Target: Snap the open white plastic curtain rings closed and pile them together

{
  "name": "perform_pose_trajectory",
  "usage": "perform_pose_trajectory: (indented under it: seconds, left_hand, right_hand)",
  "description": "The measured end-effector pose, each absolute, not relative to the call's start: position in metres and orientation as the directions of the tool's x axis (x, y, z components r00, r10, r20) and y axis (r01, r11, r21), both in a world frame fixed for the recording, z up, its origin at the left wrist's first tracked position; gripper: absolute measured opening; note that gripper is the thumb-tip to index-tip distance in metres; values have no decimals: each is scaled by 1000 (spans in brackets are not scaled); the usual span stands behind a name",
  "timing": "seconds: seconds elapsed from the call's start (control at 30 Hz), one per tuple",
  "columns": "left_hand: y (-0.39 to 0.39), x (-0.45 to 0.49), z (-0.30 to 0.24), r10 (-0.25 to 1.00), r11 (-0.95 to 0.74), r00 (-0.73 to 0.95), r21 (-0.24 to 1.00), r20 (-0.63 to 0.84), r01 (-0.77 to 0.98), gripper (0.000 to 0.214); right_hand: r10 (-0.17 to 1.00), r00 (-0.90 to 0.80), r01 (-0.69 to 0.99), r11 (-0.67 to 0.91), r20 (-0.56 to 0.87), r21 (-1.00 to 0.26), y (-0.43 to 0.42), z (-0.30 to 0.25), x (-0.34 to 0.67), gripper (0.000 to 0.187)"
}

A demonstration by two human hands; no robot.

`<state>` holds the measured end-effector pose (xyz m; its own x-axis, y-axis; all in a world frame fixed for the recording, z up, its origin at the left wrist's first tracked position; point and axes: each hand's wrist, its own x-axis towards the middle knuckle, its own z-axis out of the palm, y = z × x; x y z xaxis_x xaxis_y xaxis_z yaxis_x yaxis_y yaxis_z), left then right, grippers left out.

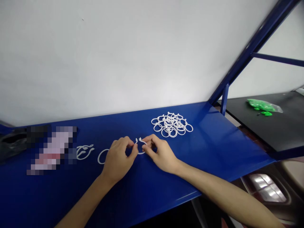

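Note:
Between my two hands is a white plastic ring [142, 153] with a gap at its top, where its two knobbed ends stand a little apart. My left hand [120, 158] pinches its left side between thumb and fingers. On the right side my right hand [160, 152] grips it the same way. A second white ring [100, 157] lies on the blue table, partly hidden behind my left hand. Farther left are several more open white rings [83, 153]. Beyond my right hand sits a pile of white rings [172, 124], their ends apparently joined.
The blue table [152, 196] runs along a pale wall [118, 63]. At the left lie a blurred-out pinkish item [55, 148] and a black bag [11, 142]. A blue metal frame [237, 66] rises at the right. Beyond it, a black table [268, 126] holds a bag of green pieces [262, 105].

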<state>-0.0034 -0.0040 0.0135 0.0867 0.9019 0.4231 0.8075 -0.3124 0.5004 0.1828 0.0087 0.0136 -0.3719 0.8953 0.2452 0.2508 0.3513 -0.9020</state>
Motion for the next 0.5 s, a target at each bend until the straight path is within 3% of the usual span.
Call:
perform_pose_trajectory:
  seconds: [0.1,0.2,0.5]
  left_hand:
    - [-5,-2,18,967,-245,120,702,223,669,26]
    - [-5,-2,19,980,-192,161,798,120,572,31]
    - [-8,3,11,948,-308,252,751,193,584,25]
  right_hand:
    - [876,-369,255,416,310,-873,13,11,189,10]
    - [829,-414,241,499,377,-833,13,11,195,12]
    - [667,-577,280,703,471,-653,7,4,208,23]
